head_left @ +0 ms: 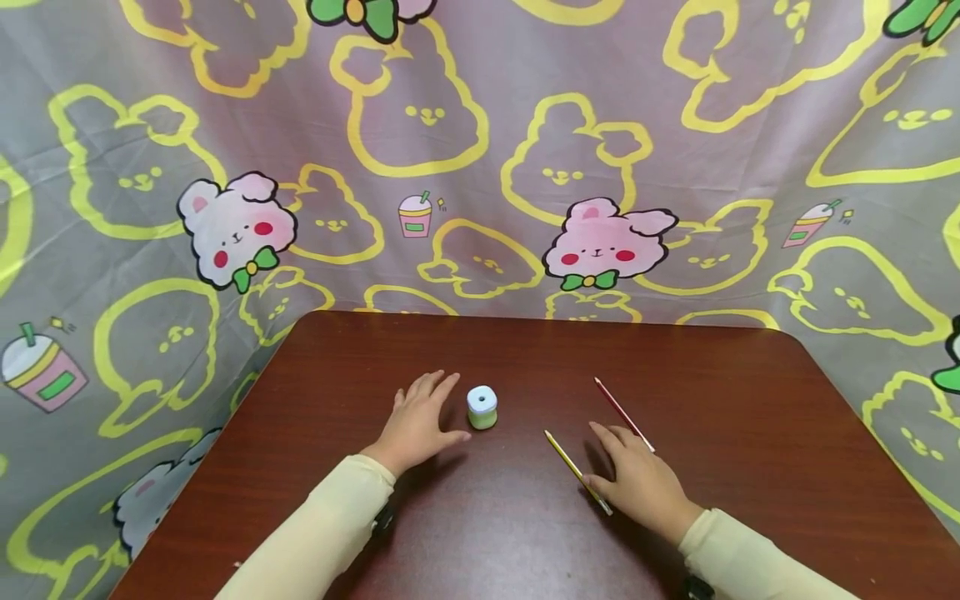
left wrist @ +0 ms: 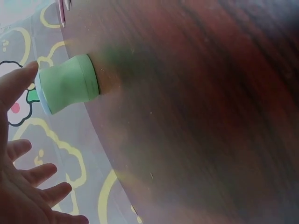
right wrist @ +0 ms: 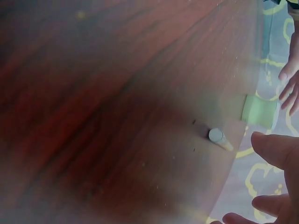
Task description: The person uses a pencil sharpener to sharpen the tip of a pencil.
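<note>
A small green pencil sharpener (head_left: 482, 408) with a pale blue top and a hole in it stands upright on the table. Just left of it is my left hand (head_left: 417, 423), fingers spread and holding nothing. In the left wrist view the thumb is near the top of the sharpener (left wrist: 67, 84). My right hand (head_left: 643, 483) hovers with relaxed fingers beside a yellow pencil (head_left: 564, 457); its thumb is close to the pencil, and contact is unclear. Beyond those fingers lies a red pencil (head_left: 618, 408). The right wrist view shows the yellow pencil's blunt end (right wrist: 216, 135).
The dark brown wooden table (head_left: 495, 533) has rounded far corners. A patterned cloth (head_left: 480, 83) with bunny faces and yellow outlines hangs behind it and along both sides.
</note>
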Tool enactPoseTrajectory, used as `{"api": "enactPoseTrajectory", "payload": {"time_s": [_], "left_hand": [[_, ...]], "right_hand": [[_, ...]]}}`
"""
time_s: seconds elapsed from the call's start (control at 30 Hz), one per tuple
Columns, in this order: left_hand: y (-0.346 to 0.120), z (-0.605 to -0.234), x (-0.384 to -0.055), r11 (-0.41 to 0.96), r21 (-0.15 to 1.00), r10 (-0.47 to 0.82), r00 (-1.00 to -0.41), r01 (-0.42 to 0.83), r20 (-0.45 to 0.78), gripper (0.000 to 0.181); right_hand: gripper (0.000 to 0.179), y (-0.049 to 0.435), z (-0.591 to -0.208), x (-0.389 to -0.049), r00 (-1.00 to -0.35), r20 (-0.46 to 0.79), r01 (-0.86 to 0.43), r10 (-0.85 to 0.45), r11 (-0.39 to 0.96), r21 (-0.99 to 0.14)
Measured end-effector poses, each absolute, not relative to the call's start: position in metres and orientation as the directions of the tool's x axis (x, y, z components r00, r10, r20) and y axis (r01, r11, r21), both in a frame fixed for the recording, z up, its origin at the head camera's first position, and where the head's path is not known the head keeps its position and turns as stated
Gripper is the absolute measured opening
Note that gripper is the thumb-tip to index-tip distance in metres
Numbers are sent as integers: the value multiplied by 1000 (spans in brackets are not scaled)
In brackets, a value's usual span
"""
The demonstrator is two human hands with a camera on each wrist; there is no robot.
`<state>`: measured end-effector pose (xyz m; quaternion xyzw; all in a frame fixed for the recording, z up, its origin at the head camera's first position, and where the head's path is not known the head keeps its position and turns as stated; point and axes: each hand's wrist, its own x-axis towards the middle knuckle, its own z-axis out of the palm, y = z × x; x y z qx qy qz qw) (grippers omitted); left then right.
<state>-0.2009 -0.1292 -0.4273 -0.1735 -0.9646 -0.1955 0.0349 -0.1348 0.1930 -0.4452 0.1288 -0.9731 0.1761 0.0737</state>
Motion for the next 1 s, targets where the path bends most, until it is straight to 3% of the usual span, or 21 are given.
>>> {"api": "enactPoseTrajectory", "payload": {"time_s": [0.53, 1.0], "left_hand": [[-115, -435, -209, 818, 431, 343, -925, 380, 163, 83], [-106, -435, -221, 730, 606, 298, -945, 316, 135, 82]], "right_hand": [[68, 184, -446, -124, -973, 121, -228, -195, 885, -407], [54, 182, -446, -123, -984, 45, -166, -171, 809, -563]]}}
